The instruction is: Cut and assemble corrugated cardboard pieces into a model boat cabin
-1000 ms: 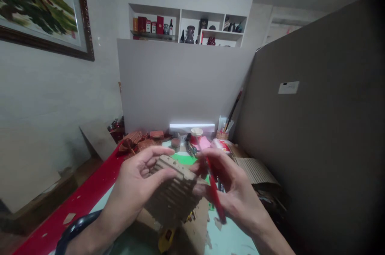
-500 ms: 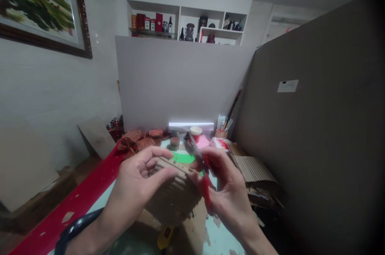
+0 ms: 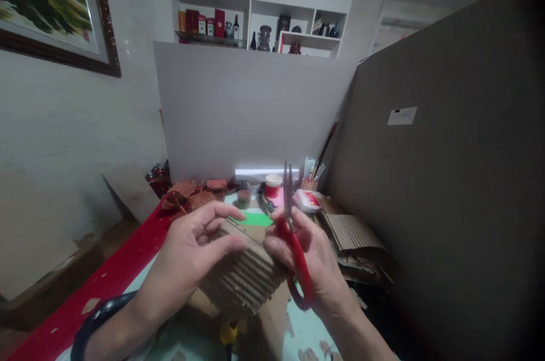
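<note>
A piece of corrugated cardboard (image 3: pixel 249 273), its ridges facing up, is pinched along its far edge by my left hand (image 3: pixel 191 253). My right hand (image 3: pixel 319 253) grips scissors with red handles (image 3: pixel 301 261). Their metal blades point up and away from the cardboard, with a narrow gap between the tips. The thumb and fingers of that hand also touch the right corner of the piece; whether they grip it is unclear. Below it lies a yellow utility knife (image 3: pixel 229 331) on a brown cardboard sheet (image 3: pixel 272 315).
Several brown woven-looking pieces (image 3: pixel 187 196) lie back left. A lidded jar (image 3: pixel 244 198), a red and white tub (image 3: pixel 273 185) and a pen holder (image 3: pixel 309 183) stand along the back. Stacked corrugated cardboard (image 3: pixel 355 231) is at right. Grey panels (image 3: pixel 255 111) enclose the back and right.
The scissors have swung upright and their handles have turned in my right hand. The cardboard's ridged face now tilts more into view. My left hand keeps its pinch, and the view has shifted slightly.
</note>
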A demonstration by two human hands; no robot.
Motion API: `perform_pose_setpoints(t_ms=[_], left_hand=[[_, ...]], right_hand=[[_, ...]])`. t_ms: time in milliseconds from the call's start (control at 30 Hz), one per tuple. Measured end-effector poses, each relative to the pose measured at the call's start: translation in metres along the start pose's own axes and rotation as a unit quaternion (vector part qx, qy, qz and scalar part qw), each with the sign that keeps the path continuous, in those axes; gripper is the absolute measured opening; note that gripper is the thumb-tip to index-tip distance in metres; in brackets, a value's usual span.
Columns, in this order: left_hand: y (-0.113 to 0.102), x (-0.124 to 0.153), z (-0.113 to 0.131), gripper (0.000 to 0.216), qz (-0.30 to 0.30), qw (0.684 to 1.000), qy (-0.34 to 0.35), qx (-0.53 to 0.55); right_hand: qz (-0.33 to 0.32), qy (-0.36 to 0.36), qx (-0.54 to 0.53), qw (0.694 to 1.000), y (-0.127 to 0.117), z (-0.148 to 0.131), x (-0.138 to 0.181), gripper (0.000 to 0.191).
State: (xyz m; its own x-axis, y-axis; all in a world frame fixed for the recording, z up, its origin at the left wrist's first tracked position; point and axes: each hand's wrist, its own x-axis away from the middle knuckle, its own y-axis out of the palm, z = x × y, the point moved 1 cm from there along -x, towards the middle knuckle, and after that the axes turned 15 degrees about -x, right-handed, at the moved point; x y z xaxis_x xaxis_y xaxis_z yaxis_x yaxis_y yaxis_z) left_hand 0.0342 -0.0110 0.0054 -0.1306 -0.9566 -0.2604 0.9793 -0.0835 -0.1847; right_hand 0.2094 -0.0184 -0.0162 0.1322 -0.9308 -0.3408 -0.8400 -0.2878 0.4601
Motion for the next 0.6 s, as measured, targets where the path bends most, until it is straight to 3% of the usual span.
perform_pose_setpoints(t_ms=[100, 300, 500, 600], left_hand=[[-0.002, -0.003, -0.003, 0.02, -0.031, 0.999, 0.018, -0.009], [-0.002, -0.004, -0.004, 0.022, -0.031, 0.999, 0.036, -0.006], [-0.003, -0.006, -0.006, 0.022, -0.041, 0.999, 0.032, -0.007], [-0.01, -0.008, -0.006, 0.024, -0.017, 0.999, 0.047, -0.001]], right_hand=[[-0.005, 0.013, -0.018, 1.0, -0.004, 0.0, 0.0, 0.043], [0.014, -0.02, -0.012, 1.0, -0.006, -0.003, 0.0, 0.04], [0.109, -0.104, 0.066, 0.986, -0.018, -0.009, -0.008, 0.038], [0.158, -0.141, 0.096, 0.973, -0.033, -0.017, -0.016, 0.037]])
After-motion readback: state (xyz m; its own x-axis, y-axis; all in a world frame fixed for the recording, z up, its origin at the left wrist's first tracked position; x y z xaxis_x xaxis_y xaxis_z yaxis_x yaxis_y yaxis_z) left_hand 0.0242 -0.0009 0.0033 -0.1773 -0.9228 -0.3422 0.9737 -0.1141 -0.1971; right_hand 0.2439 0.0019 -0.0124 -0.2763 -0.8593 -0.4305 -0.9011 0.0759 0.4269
